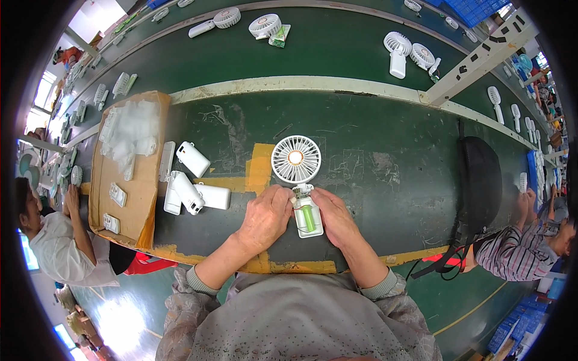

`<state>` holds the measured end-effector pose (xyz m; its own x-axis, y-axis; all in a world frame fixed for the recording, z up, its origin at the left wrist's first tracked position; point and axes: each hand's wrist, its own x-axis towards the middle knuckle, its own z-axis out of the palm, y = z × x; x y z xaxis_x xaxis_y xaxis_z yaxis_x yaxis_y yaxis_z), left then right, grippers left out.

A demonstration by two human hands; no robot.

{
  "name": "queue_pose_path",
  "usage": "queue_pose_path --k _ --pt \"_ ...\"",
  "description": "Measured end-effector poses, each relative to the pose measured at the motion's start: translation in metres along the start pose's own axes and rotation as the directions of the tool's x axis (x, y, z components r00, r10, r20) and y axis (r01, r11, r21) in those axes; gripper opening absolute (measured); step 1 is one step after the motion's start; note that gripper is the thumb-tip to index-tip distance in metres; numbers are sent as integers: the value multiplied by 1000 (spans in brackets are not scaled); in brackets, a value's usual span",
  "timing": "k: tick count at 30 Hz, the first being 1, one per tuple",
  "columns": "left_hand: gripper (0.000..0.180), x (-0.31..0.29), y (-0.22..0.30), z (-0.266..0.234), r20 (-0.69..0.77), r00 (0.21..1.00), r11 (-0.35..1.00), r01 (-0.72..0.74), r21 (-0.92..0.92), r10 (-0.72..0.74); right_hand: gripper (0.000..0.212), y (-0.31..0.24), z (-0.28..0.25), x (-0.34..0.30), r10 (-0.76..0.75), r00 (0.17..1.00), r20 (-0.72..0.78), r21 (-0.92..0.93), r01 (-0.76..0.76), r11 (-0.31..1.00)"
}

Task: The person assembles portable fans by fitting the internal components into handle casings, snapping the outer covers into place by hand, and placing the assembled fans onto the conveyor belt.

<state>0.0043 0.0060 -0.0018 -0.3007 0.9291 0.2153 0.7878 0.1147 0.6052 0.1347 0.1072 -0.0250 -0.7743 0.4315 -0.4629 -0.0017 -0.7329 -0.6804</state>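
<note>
In front of me a white handheld fan (295,159) lies face up on the dark green bench. Its handle is uncovered, showing a green battery (309,218) inside the white shell. My left hand (265,218) pinches the left side of the handle just below the fan head. My right hand (336,218) grips the right side at the same height, thumb and fingers close to the joint. What lies between the fingertips is partly hidden. Left of my hands is a small pile of white handle covers (188,191).
A cardboard tray (153,180) with clear plastic bags and small white parts stands at the left. A black bag (480,183) lies at the right. Beyond a pale rail (289,84), a green belt (331,42) carries several fans. People sit on both sides.
</note>
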Motion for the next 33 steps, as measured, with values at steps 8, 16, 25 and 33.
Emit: queue_pose_path --k 8,16,25,33 --pt "22 -1 0 2 -68 997 996 -26 -82 20 30 -1 0 0 -17 1000 -24 -70 15 997" --pt "38 -1 0 -2 8 981 979 -192 70 192 30 -6 1 -5 -18 1000 25 -111 21 994" --pt "43 1 5 -6 152 950 934 -299 194 272 32 5 -3 -2 -118 985 126 -235 145 961" --pt "38 5 13 -12 233 944 946 -278 169 235 31 4 -1 -4 -107 987 124 -229 133 964"
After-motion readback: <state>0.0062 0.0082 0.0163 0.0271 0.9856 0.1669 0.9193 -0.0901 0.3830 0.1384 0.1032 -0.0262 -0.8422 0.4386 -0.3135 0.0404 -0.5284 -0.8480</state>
